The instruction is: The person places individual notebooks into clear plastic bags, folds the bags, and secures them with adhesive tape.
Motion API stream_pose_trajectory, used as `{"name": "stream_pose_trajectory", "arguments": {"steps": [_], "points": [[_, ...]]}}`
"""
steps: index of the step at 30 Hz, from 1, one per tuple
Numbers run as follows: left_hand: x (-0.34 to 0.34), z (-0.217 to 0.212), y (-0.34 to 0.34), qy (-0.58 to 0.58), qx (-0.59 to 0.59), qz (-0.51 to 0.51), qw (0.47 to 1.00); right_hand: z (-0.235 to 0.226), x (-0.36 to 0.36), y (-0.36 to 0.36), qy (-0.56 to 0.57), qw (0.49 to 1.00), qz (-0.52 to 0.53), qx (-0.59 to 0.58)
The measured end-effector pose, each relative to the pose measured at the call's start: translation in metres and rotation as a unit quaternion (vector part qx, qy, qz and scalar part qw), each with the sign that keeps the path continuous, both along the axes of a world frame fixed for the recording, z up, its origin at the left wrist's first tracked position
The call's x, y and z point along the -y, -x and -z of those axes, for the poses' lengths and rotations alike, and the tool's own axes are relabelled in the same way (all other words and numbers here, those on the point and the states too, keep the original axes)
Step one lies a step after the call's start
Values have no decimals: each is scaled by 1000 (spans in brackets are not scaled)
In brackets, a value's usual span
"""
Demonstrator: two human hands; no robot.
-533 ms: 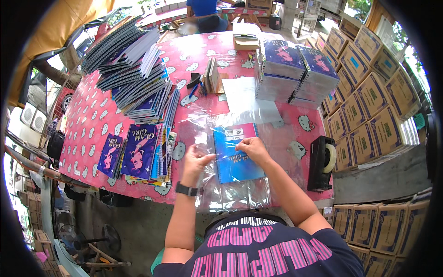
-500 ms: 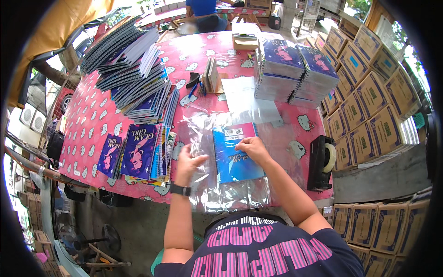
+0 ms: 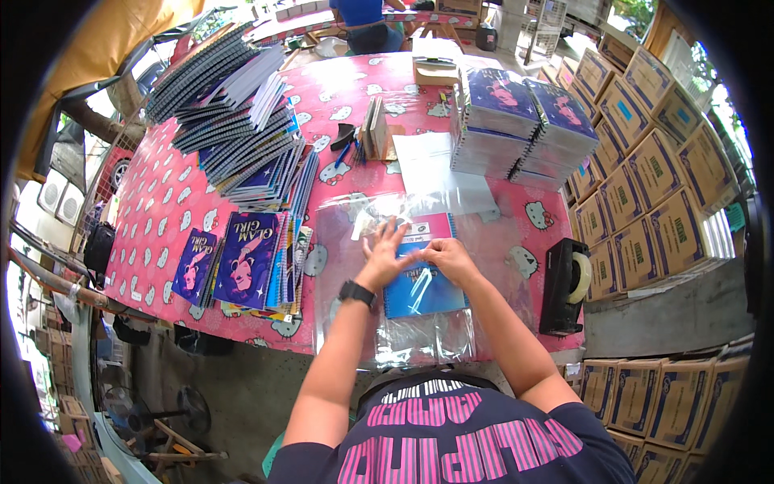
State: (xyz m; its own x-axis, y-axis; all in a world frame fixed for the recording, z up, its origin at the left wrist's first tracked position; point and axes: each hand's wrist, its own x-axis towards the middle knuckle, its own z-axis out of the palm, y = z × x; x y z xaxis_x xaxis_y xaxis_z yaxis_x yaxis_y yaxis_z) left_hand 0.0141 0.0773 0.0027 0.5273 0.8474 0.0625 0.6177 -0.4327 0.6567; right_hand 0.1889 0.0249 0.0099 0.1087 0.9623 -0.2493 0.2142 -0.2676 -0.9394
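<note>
A blue notebook [image 3: 423,289] lies inside a clear plastic bag [image 3: 419,343] on the pink patterned table [image 3: 161,218], right in front of me. My left hand [image 3: 385,256], with a black watch on the wrist, rests flat with fingers spread on the bag over the notebook's upper left part. My right hand [image 3: 450,258] pinches the plastic at the notebook's top edge, close beside the left hand.
A black tape dispenser [image 3: 564,286] stands at the right table edge. Stacks of spiral notebooks [image 3: 516,121] sit behind, more notebooks [image 3: 242,258] lie fanned at left. Loose clear bags [image 3: 439,173] lie beyond my hands. Brown cartons [image 3: 645,185] are piled at right. A person in blue [image 3: 363,20] sits at the far end.
My left hand has moved from the bag's left edge up onto the notebook, next to my right hand. The notebook sits a little further into the bag.
</note>
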Motion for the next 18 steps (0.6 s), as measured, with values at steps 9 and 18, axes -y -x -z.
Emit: {"name": "stream_pose_trajectory", "arguments": {"steps": [9,18], "points": [[-77,11,-6,-116,66,-316,939,-10,2,-11,38,999,-33,-19],[-172,36,16,-77,-115,-94,986,-16,6,-4,3,999,-52,-1]]}}
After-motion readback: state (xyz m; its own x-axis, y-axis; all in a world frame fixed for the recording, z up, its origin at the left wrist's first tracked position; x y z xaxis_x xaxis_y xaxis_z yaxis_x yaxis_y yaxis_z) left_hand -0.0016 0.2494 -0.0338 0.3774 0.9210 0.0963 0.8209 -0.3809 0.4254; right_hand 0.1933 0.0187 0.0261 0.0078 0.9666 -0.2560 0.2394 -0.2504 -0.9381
